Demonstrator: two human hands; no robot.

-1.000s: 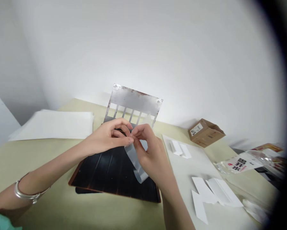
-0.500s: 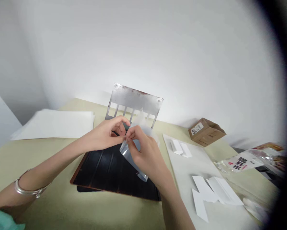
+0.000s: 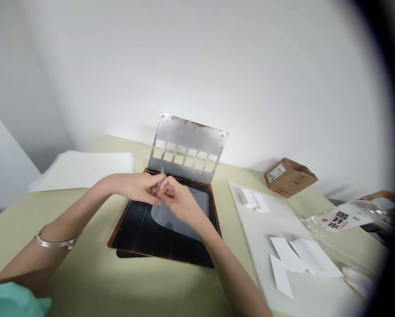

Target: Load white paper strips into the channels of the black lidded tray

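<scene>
My left hand (image 3: 142,187) and my right hand (image 3: 176,200) meet with fingertips pinched together at the left edge of a translucent plastic film (image 3: 172,224). A small pointed bit of film sticks up between them; the exact grip is hidden by the fingers. The rest of the sheet lies over a black tray (image 3: 134,237) with a copper-coloured rim. At the tray's back edge a metal plate (image 3: 192,127) with a row of rectangular openings stands raised, leaning backward.
A stack of white sheets (image 3: 85,169) lies left. On the right, a white board (image 3: 250,237) carries folded white paper pieces (image 3: 286,257). Beyond it are an open brown cardboard box (image 3: 289,178) and a printed plastic bag (image 3: 341,218). A white wall rises behind the table.
Both hands have shifted left and slightly down with the film's edge. The film, curled up before, now lies flatter across the tray, and the plate's openings are uncovered.
</scene>
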